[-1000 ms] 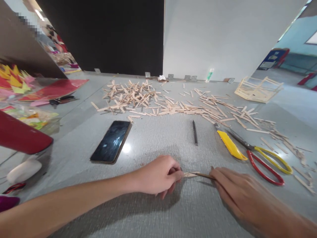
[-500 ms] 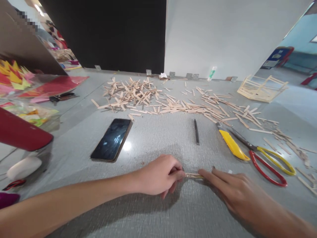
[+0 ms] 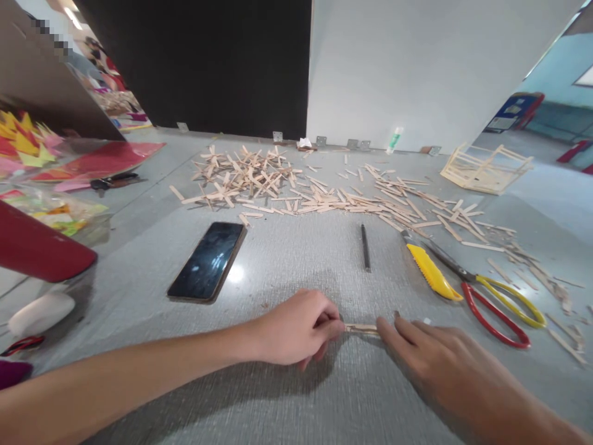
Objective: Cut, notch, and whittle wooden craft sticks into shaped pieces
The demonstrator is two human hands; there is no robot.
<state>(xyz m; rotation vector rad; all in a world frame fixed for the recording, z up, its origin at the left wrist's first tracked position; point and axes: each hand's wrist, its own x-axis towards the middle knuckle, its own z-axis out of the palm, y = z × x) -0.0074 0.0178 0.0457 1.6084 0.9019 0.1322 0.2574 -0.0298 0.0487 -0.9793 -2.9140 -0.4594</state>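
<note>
A short wooden craft stick point(image 3: 362, 329) lies flat on the grey table point(image 3: 296, 259) close to me. My left hand point(image 3: 296, 327) pinches its left end between thumb and fingers. From the right, my right hand point(image 3: 430, 358) presses fingertips on the other end, fingers stretched out. A black pen point(image 3: 365, 246) rests just beyond the stick. Right of it are a yellow utility knife point(image 3: 433, 271) and scissors point(image 3: 498, 300) with red and yellow handles.
A dark phone point(image 3: 207, 261) lies to the left. Many loose craft sticks point(image 3: 324, 191) spread across the table's far half. A stick frame point(image 3: 484, 167) stands at the far right and a glue tube point(image 3: 393, 140) by the wall. Coloured paper and a red object point(image 3: 37, 247) crowd the left.
The stick has gone from tilted up to flat on the table. My right hand shifted left along it and now presses its end with straight fingers. My left hand stayed put.
</note>
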